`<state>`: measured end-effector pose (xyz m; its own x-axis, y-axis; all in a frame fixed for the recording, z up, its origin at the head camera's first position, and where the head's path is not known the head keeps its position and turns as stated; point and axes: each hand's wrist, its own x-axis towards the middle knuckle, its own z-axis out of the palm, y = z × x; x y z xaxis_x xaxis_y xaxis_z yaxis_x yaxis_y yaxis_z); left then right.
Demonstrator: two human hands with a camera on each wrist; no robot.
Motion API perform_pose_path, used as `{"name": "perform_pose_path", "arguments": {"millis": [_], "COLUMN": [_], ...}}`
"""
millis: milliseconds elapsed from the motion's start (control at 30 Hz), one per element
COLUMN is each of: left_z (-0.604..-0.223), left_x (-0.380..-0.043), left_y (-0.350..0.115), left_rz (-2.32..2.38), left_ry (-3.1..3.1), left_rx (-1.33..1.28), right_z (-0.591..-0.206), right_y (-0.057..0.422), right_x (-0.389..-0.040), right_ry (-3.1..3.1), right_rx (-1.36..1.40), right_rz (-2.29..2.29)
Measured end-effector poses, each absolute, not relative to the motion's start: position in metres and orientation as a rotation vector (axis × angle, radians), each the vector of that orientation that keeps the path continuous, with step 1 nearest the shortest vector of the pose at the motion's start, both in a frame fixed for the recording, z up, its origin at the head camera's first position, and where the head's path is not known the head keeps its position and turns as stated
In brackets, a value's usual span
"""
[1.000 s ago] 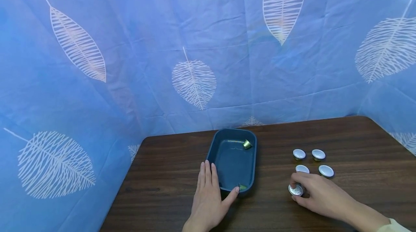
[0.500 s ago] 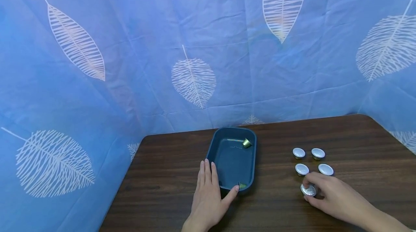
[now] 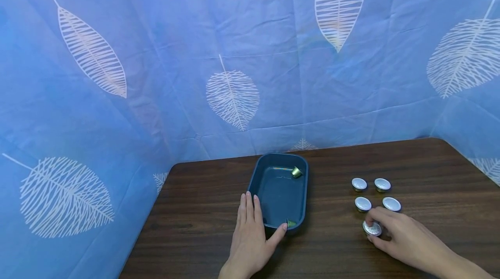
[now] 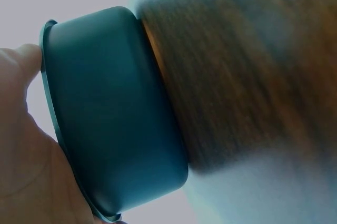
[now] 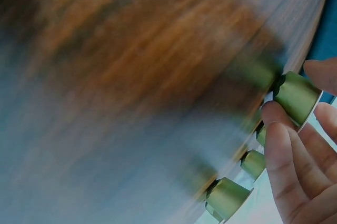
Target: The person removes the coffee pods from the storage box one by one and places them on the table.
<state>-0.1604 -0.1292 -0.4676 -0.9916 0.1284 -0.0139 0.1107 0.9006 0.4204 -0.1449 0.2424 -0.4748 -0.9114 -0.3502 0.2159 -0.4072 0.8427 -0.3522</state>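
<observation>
In the head view, the left hand (image 3: 251, 242) lies at the near left corner of a blue box (image 3: 277, 196). Its fingers are straight, and its thumb touches the near rim. In the box, one green cup (image 3: 297, 172) is tipped over in the far right corner, and another green cup (image 3: 291, 223) is in the near right corner, partly hidden. The right hand (image 3: 402, 236) pinches a silver-topped cup (image 3: 372, 228) over the brown worktop (image 3: 187, 209). Four more cups (image 3: 363, 203) stand near it, two by two. A blue cloth (image 3: 175, 75) with white leaves hangs behind.

In the left wrist view, the left hand touches the box's rim.

In the right wrist view, fingers hold the cup's green sides, its narrow end toward the worktop.
</observation>
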Motion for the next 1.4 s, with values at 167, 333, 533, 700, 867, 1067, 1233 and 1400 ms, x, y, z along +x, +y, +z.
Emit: {"name": "perform_pose_path", "arguments": {"millis": [167, 333, 533, 700, 867, 1067, 1233, 1400], "left_z": [-0.469, -0.469, -0.468, -0.468, -0.468, -0.470, -0.471, -0.471], "left_x": [-0.162, -0.163, -0.161, -0.161, -0.160, -0.161, -0.162, -0.163], "left_y": [-0.128, -0.128, -0.128, -0.128, -0.129, -0.129, -0.129, -0.130], "left_rz": [0.646, 0.631, 0.655, 0.647, 0.643, 0.637, 0.651, 0.655], "left_ry": [3.023, 3.021, 3.017, 3.023, 3.030, 3.040, 3.044, 3.040], "left_rx": [0.178, 0.168, 0.176, 0.181, 0.189, 0.201, 0.191, 0.188], "right_z": [-0.474, -0.475, -0.476, -0.476, -0.472, -0.459, -0.443, -0.421], "right_y": [0.242, 0.242, 0.239, 0.239, 0.240, 0.244, 0.246, 0.246], "right_x": [-0.145, -0.144, -0.141, -0.140, -0.145, -0.156, -0.166, -0.176], "right_ry": [-2.882, -2.908, -2.851, -2.770, -2.598, -2.482, -2.447, -2.465], "right_rx": [0.608, 0.589, 0.530, 0.530, 0.602, 0.702, 0.758, 0.726], "right_rz": [0.595, 0.588, 0.527, 0.484, 0.422, 0.345, 0.289, 0.304]}}
